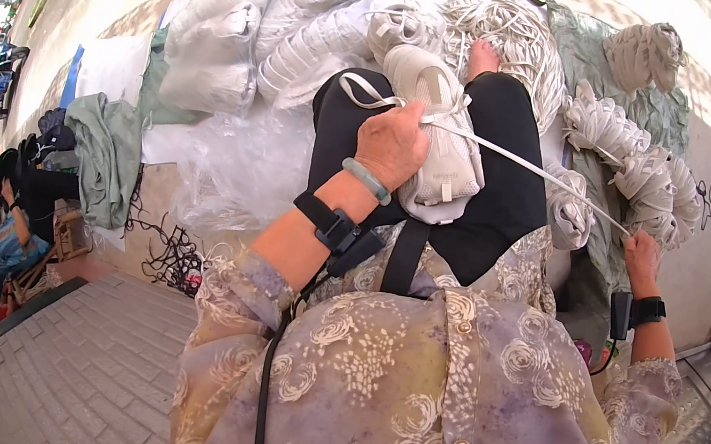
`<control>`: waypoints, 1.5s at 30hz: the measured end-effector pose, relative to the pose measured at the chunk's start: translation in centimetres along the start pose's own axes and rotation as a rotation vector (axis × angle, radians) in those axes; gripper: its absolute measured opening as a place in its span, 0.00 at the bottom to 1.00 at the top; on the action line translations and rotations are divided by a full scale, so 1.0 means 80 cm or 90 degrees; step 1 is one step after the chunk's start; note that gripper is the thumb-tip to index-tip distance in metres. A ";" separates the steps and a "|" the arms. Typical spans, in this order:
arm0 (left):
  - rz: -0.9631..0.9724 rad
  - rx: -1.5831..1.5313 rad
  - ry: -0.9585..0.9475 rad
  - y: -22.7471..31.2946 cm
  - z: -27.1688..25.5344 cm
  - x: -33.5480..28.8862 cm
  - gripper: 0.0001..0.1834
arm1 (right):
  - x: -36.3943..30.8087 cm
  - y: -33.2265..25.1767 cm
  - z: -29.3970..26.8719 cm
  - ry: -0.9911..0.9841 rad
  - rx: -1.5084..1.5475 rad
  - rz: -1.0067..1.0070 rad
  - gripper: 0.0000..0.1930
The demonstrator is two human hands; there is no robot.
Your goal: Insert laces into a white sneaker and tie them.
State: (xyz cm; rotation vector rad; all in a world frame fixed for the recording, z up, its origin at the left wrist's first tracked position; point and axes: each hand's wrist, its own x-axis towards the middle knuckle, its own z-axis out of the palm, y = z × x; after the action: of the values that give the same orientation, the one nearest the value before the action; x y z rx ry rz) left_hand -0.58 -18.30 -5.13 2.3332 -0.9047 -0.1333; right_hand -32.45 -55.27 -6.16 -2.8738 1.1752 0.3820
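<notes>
Across my lap, between black-clad thighs, lies an off-white shoe point(447, 170) with a mesh surface and a pull tab at its near end. A flat white lace point(536, 170) runs from its lacing area out to the right, drawn straight. My left hand point(388, 144) is closed at the shoe's left side, fingertips pinching at the lacing; what exactly lies under them is partly hidden. A loose loop of lace point(358, 89) stands out beyond those fingers. Far to the right, my right hand point(642, 261) is closed on the lace near its end.
Loose white laces point(511, 40) are heaped beyond my knees. Clear bags of white goods point(215, 45) lie at left, tied off-white bundles point(656, 189) at right on green sheeting point(586, 49). Black cords point(164, 255) tangle on the ground. Another person point(14, 243) sits far left.
</notes>
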 end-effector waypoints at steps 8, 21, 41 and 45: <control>0.011 0.015 0.019 0.003 -0.004 0.005 0.10 | -0.015 -0.072 -0.016 -0.262 0.047 -0.171 0.09; -0.061 0.060 -0.171 0.000 -0.070 0.051 0.11 | 0.030 -0.339 -0.070 0.048 0.333 -0.563 0.07; -0.035 -0.192 -0.031 -0.007 -0.006 0.040 0.13 | -0.058 -0.101 -0.071 -0.155 0.169 -0.466 0.06; -0.171 -0.213 0.004 -0.018 -0.028 0.025 0.15 | -0.011 -0.211 -0.092 -0.105 0.358 -0.573 0.09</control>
State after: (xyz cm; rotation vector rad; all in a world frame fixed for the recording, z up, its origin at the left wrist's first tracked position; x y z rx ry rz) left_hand 2.47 -17.57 -3.95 2.1248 -0.5147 -0.3600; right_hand -19.73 -43.33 -0.13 -2.4519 -0.1005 0.1914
